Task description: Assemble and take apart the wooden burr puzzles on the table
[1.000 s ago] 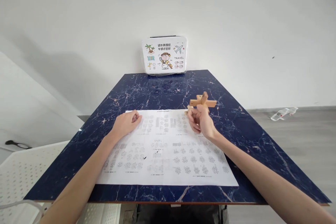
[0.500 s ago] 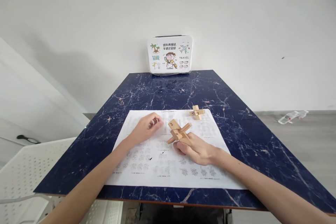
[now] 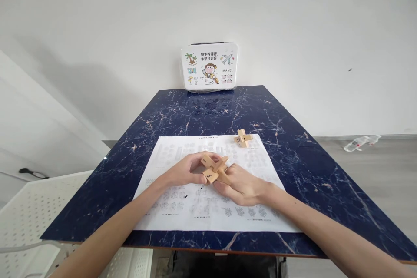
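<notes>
Both hands hold a wooden burr puzzle of crossed, numbered bars just above the printed sheet. On its left side, my left hand is closed round the bars marked 2 and 3, thumb in front and fingers behind. My right hand grips a bar at the lower right between thumb and fingers. Parts of the puzzle are covered by the fingers. A second wooden puzzle, also of numbered bars, rests on the sheet's far right corner.
Under my hands lies a white instruction sheet with printed diagrams, on a blue marble-patterned table. A white cartoon case leans on the wall at the back. Plastic bottles lie on the floor at right; a white perforated chair stands at left.
My left hand has moved right and closed on the puzzle, which my right hand held alone before. The held puzzle has turned, and the bar marked 3 now faces up.
</notes>
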The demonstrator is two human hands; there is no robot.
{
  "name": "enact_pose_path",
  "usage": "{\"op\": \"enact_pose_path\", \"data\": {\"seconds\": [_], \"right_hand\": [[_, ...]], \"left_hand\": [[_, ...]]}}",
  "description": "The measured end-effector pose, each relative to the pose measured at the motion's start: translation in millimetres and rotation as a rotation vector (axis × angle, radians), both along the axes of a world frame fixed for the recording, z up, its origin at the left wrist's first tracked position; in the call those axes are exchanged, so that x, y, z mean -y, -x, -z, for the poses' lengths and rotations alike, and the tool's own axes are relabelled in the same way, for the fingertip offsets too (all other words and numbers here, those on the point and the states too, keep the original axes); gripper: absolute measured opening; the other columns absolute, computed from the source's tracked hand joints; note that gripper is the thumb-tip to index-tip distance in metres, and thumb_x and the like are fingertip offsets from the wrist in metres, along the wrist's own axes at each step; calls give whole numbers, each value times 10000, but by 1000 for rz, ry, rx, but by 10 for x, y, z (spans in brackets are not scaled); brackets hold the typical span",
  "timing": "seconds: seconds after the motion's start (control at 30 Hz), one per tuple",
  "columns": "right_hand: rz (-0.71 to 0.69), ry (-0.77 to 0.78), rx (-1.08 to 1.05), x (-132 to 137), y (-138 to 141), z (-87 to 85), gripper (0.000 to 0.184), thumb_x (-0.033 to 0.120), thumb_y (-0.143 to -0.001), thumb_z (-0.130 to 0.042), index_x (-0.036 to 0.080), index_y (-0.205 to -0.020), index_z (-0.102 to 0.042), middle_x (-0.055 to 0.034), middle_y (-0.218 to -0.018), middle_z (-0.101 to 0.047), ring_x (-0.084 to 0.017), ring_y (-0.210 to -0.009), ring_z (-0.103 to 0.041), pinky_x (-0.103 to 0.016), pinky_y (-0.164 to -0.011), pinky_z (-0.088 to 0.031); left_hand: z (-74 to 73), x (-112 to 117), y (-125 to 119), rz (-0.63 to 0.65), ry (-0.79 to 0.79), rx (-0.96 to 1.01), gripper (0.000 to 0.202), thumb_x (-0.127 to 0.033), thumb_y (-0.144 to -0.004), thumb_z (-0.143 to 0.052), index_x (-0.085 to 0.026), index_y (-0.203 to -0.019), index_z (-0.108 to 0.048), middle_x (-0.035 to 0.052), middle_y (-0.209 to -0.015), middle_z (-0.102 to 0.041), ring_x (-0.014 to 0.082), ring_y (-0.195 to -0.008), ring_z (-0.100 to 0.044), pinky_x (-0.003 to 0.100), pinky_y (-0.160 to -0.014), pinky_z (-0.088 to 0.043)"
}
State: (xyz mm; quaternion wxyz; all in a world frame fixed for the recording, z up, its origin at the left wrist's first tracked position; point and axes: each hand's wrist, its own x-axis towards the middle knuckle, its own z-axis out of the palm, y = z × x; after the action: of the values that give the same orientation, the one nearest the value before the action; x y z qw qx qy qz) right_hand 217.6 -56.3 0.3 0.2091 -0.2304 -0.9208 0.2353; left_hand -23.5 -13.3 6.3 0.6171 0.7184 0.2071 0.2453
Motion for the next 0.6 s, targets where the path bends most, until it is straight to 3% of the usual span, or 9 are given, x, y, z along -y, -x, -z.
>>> {"op": "enact_pose_path", "data": {"seconds": [0.23,0.33,0.47,0.6], "right_hand": [[77,105,-39,-62,-11,19,411,406,-1112,-320,230,-744,-360,56,-603,-349,-108,-503,-296,-319,-565,-267],[172,119,-100,-88,-23,23,354,417,-1118,-335,215,-875,-496,58,-619,-419,-115,-495,-359,-312,-566,-285],[331,93,-170,-107,-12,55,331,414,-1117,-352,208,-976,-569,32,-640,-545,-134,-503,-444,-309,-566,-316],[409,29,-192,-133,-9,125,323,404,-1119,-364,209,-1112,-621,-42,-835,-725,-182,-647,-611,-323,-639,-400]], "left_hand": [[-26,-27,33,-164,-119,15,799,-547,-690,-951,-280,-1388,-668,124,-1400,-668,388,-1330,-610,552,-1145,-457],[-32,-40,57,-231,-160,10,812,-523,-683,-958,-277,-1391,-647,119,-1360,-683,366,-1287,-636,529,-1121,-484],[-52,-45,80,-286,-238,-62,796,-447,-697,-955,-289,-1400,-616,111,-1389,-668,338,-1265,-653,512,-1106,-507],[-77,-28,86,-309,-304,-182,817,-395,-723,-943,-318,-1442,-563,100,-1416,-655,321,-1264,-665,513,-1086,-529]]}}
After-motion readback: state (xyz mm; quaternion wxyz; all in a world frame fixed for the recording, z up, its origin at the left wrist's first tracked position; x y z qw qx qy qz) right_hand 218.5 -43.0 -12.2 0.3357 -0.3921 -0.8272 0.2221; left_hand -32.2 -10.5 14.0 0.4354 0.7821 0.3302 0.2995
